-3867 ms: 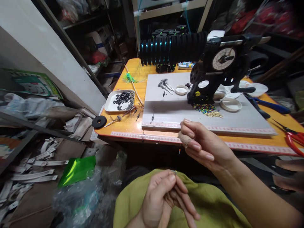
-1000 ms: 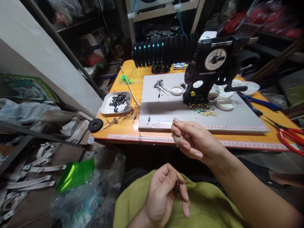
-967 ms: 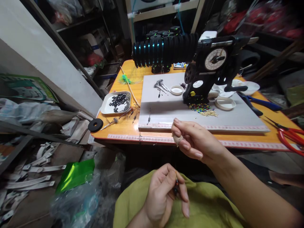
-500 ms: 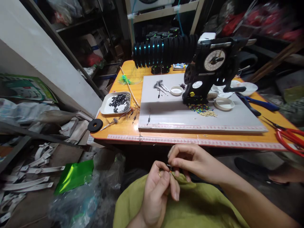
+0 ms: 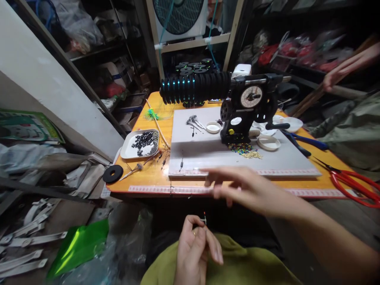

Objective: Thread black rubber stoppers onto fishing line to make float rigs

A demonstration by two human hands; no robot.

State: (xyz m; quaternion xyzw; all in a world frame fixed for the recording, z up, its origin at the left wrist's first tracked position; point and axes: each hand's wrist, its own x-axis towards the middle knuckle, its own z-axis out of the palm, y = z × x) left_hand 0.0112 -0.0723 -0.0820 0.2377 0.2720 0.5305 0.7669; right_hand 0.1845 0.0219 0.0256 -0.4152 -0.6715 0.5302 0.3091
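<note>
Low over my lap, my left hand (image 5: 197, 247) pinches a tiny white piece with a red tip (image 5: 204, 217) between thumb and fingers. My right hand (image 5: 240, 188) is over the front edge of the grey board (image 5: 204, 158), its fingers stretched to the left and apart, with nothing visible in them. Small black parts fill the white tray (image 5: 126, 148) on the left. Coloured beads (image 5: 239, 148) and gold pieces (image 5: 251, 155) lie at the foot of a black winding machine (image 5: 237, 128). A small black part (image 5: 181, 164) rests near the board's left edge.
Red scissors (image 5: 347, 178) and blue-handled pliers (image 5: 311, 141) are on the right of the orange table (image 5: 136, 174). A black ring (image 5: 113, 174) sits at its left corner. Another person's hand (image 5: 350, 67) shows at the upper right.
My right hand has left my left hand and moved forward to the board's edge, its fingers opening. The view has tilted up slightly, and another person's hand has appeared at the upper right.
</note>
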